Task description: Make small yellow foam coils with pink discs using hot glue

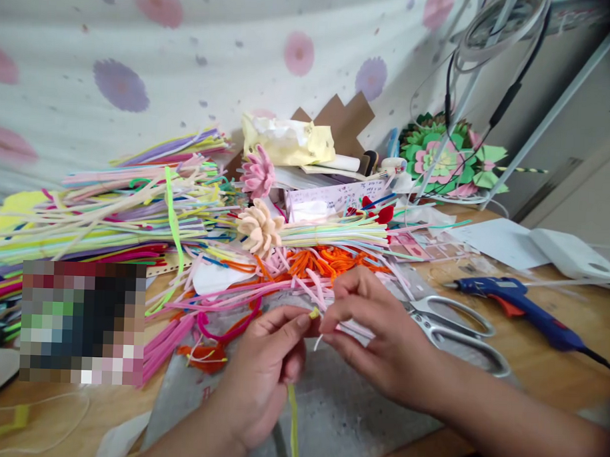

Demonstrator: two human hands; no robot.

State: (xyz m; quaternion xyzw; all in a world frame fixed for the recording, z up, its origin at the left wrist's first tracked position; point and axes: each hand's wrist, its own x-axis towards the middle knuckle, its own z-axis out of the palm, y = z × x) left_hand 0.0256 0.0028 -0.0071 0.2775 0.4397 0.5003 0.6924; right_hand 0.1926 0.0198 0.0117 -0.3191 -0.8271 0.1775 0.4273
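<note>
My left hand [275, 361] pinches a small yellow piece [314, 313] between thumb and index finger, above a grey mat [348, 417]. A yellow-green strip [293, 421] hangs down below that hand. Close beside it on the right, my right hand [371, 331] has its thumb and fingers closed on a thin white strand [318, 342], whose short end sticks out. Silver scissors [446, 330] lie partly behind the right hand. Pink pipe cleaners [168, 340] and orange ones [328, 261] lie behind and left of the hands.
Bundles of coloured pipe cleaners [105, 215] fill the left. A blue glue gun [532, 313] lies at the right. Behind are a cream flower [259, 228], a pink flower [258, 172], a green paper-like flower arrangement [440, 160] and a white box [574, 254].
</note>
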